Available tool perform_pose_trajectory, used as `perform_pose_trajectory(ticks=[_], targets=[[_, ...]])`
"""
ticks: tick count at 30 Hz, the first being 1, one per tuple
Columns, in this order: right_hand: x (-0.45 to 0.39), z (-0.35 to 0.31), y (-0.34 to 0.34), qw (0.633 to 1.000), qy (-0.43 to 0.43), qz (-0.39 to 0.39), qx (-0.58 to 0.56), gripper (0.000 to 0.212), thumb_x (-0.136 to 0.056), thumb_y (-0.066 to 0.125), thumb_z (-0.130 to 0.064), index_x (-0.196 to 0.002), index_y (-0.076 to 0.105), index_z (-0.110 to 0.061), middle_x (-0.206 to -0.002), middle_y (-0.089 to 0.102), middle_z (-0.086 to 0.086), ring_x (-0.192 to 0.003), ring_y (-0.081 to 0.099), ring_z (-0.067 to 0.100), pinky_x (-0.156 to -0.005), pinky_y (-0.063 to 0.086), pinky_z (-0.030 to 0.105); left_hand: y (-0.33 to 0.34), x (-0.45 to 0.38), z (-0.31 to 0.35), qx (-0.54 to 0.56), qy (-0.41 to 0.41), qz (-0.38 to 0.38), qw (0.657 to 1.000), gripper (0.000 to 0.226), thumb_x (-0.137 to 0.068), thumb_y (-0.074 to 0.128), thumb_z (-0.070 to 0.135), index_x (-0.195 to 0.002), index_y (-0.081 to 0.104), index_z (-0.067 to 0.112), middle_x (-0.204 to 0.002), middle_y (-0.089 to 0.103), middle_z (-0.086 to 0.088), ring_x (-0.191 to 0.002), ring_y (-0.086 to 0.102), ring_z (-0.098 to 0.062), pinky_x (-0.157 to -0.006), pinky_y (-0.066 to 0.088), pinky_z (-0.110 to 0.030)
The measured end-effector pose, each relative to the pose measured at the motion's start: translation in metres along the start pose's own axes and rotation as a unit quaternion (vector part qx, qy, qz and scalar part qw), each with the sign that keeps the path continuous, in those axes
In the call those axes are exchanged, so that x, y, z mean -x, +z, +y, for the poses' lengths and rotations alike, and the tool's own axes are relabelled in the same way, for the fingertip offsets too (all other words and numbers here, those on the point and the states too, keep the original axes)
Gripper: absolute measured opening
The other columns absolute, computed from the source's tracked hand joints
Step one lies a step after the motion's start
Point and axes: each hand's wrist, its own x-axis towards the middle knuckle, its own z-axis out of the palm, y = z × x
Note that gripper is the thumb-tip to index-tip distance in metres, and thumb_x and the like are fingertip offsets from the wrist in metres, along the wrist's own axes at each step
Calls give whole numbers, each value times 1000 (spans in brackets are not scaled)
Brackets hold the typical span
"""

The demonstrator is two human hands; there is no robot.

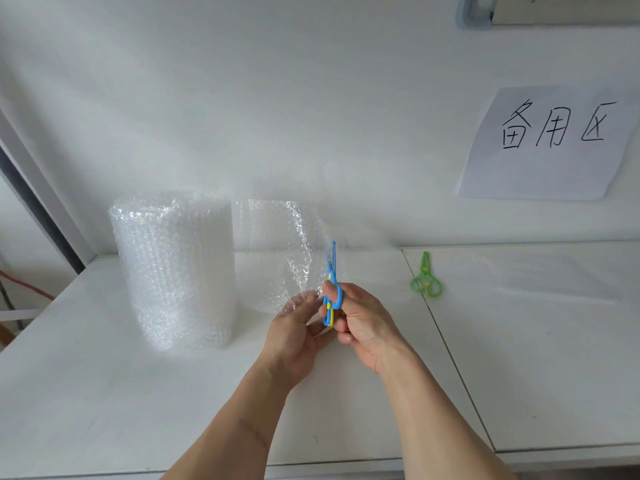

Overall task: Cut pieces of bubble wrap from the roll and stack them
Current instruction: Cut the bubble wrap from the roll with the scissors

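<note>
I am holding the blue scissors (330, 289) tight in my right hand (360, 320), tips pointing up. My left hand (294, 327) is pinching the loose bubble wrap sheet (277, 244), just left of the blades. The roll (173, 268) is standing at middle left on the tabletop (138, 393).

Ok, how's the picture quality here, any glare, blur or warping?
Head view: soft, even light with faint shadows; the bubble wrap roll glints and the loose sheet nearly vanishes against the white wall; wide-angle bending bows the table edge; the blue scissors and both hands look sharp.
</note>
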Motion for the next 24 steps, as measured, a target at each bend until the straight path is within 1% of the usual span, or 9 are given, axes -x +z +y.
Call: perform_pose_trajectory(ticks=[2, 5, 7, 9, 11, 14, 17, 21, 24], targets=[[0, -1, 0, 1000, -1, -6, 2, 24, -80, 75, -42, -83, 67, -20, -71, 64, 3, -47, 37, 8, -43, 24, 21, -1, 1, 3, -2, -2, -14, 1000, 23, -95, 58, 17, -114, 61, 3, -83, 67, -13, -70, 62, -32, -64, 55, -44], [-1, -3, 2, 1000, -2, -16, 11, 26, -81, 74, -41, -89, 68, -17, -72, 65, 4, -47, 36, 8, -41, 25, 20, -4, 0, 3, -5, -12, -30, 999, 30, -97, 55, 19, -120, 59, 0, -82, 64, -13, -71, 60, -34, -71, 55, -46], [-3, -6, 2, 1000, 1, -15, 20, 29, -81, 74, -41, -91, 67, -16, -73, 65, 5, -46, 37, 8, -40, 25, 20, -6, -2, 1, -14, -11, -27, 999, 27, -96, 56, 18, -111, 61, -3, -83, 61, -17, -76, 59, -36, -77, 54, -46], [-5, -9, 1, 999, 5, -13, 28, 29, -80, 75, -42, -92, 66, -16, -74, 66, 6, -45, 37, 8, -40, 25, 19, -8, -3, -1, -17, -6, -21, 1000, 16, -95, 56, 16, -99, 61, 1, -88, 60, -21, -83, 58, -38, -84, 53, -44], [-7, -11, 1, 999, 2, -13, 36, 28, -79, 76, -41, -91, 67, -18, -73, 66, 6, -45, 36, 9, -41, 24, 20, -9, -4, -1, -8, -6, -15, 1000, 14, -95, 54, 12, -100, 60, 1, -93, 61, -23, -88, 59, -39, -88, 53, -41], [-11, -12, -2, 999, -9, 2, 41, 27, -79, 76, -40, -90, 68, -17, -70, 65, 6, -47, 41, 10, -42, 21, 20, -8, -6, -3, 21, -11, 9, 1000, 17, -98, 51, 9, -106, 61, -2, -100, 65, -22, -90, 66, -32, -79, 57, -35], [-11, -13, -5, 999, -17, 10, 47, 26, -80, 76, -37, -93, 69, -16, -67, 63, 5, -52, 51, 10, -43, 21, 20, -6, -5, -3, 50, -13, 21, 998, 14, -99, 49, 8, -102, 61, 1, -95, 68, -18, -82, 70, -23, -71, 58, -32], [-13, -17, -9, 997, 5, -15, 70, 28, -76, 76, -46, -90, 71, -22, -72, 67, 5, -46, 36, 9, -44, 20, 21, -5, -3, -3, 48, -11, 29, 998, 16, -99, 48, 8, -102, 60, -1, -98, 67, -22, -84, 69, -28, -69, 58, -32], [-17, -23, -10, 997, 22, -30, 69, 40, -74, 76, -49, -97, 71, -17, -73, 68, 6, -45, 34, 9, -41, 22, 20, -3, -2, -4, 33, -7, 32, 999, 21, -100, 46, 9, -102, 62, -4, -102, 68, -24, -84, 70, -27, -71, 58, -33]])
